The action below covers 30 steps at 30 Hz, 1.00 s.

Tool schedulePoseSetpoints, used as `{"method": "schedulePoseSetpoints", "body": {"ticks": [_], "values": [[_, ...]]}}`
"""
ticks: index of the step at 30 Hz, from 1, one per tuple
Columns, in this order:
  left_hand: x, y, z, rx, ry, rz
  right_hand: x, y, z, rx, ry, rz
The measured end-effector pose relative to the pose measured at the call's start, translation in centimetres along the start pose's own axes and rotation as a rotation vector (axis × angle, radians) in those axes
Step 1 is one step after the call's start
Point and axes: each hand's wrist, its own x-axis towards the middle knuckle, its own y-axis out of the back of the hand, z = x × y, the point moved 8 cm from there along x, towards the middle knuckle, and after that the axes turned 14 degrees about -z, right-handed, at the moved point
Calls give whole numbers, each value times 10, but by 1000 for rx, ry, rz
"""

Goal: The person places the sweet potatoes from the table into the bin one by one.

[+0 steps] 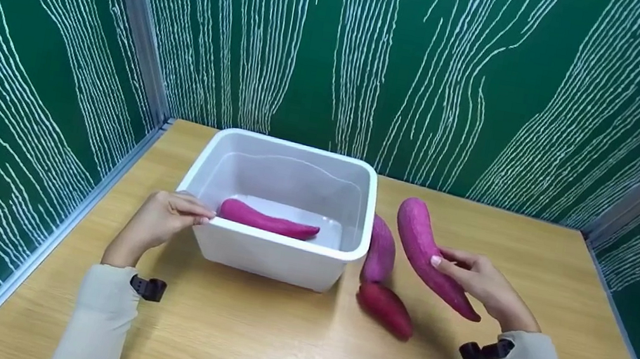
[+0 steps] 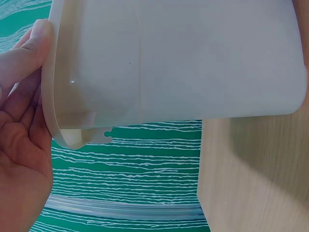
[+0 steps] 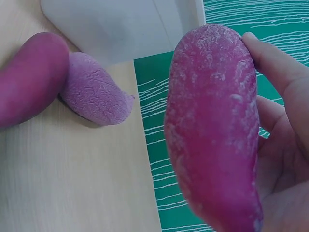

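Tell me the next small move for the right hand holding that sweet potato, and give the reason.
Probably carry the held sweet potato leftward over the white tub and lower it in. The right hand grips it clear of the table beside the tub, the left hand steadies the tub's near rim, and one sweet potato in the tub leaves room beside it.

The tub [image 1: 276, 256] is white plastic, smooth and faintly glossy, a little translucent at the walls. The table [image 1: 279, 353] has a pale wood-grain top, smooth and matt. The held yam [image 3: 212, 130] is magenta with a rough, finely wrinkled, dull skin; the pale yam [image 3: 94, 94] looks equally crinkled, the dark yam [image 3: 29, 84] smoother. The sleeves [image 1: 98, 324] are soft cream cloth.
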Motion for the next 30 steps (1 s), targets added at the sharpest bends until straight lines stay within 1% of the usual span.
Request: {"method": "schedulePoseSetpoints", "body": {"ticks": [4,11,18,21,25,30], "values": [[0,1,1,6,-3,5,0,3,-8,11,19,6],[-1,2,6,16,-66,25,1,7,-25,51,110,-1],[-1,2,6,6,-61,24,1,11,-37,36,110,2],[-2,2,4,-2,-35,21,2,12,-41,16,104,9],[-3,1,2,-5,-25,14,4,12,-44,11,104,14],[-2,0,3,-1,-42,15,6,11,-49,13,125,7]]}}
